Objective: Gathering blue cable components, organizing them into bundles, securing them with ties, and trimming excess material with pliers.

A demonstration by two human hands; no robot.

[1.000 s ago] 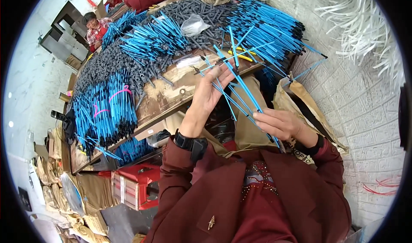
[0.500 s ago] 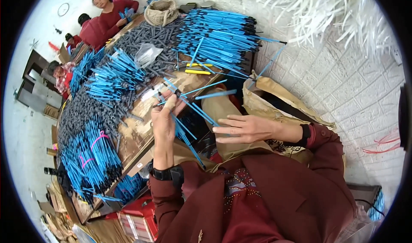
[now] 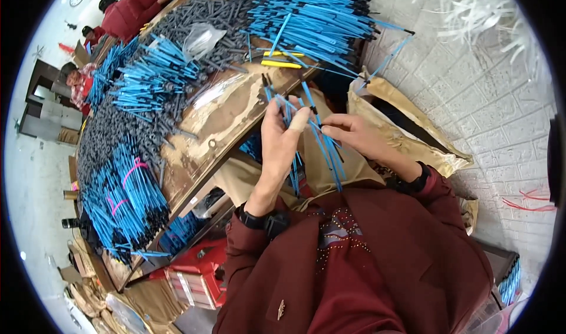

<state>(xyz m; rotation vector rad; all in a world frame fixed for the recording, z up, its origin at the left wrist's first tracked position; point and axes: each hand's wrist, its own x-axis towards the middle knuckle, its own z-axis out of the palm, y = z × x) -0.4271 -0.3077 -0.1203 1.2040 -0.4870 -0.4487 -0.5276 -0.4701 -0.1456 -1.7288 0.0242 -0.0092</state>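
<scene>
Clearly, in the head view, the work sits between the two hands, just off the near edge of the bench [image 3: 236,119]. The left hand [image 3: 282,135] is raised with its fingers curled round a small fan of thin blue rods [image 3: 321,145] tipped in black, so its grip is clenched on them. The right hand [image 3: 354,135] comes in from the side with thumb and forefinger pinched on the same rods; the rods run down past both palms toward the lap.

To do this well, I judge the left hand should stay the steady one and let the right draw or set one rod at a time (the rods cross each other in the fan, so pulling two at once is an easy slip). Keeping the black tips level at the top would make a loose rod easy to spot.

Round about: a big heap of blue rods [image 3: 318,15] lies at the far end of the bench, a spread of dark grey pieces [image 3: 194,15] beside it, and tied blue bundles [image 3: 127,201] at the left. An open brown paper sack [image 3: 407,127] stands just right of the hands. Other people in red sit at the far end.
</scene>
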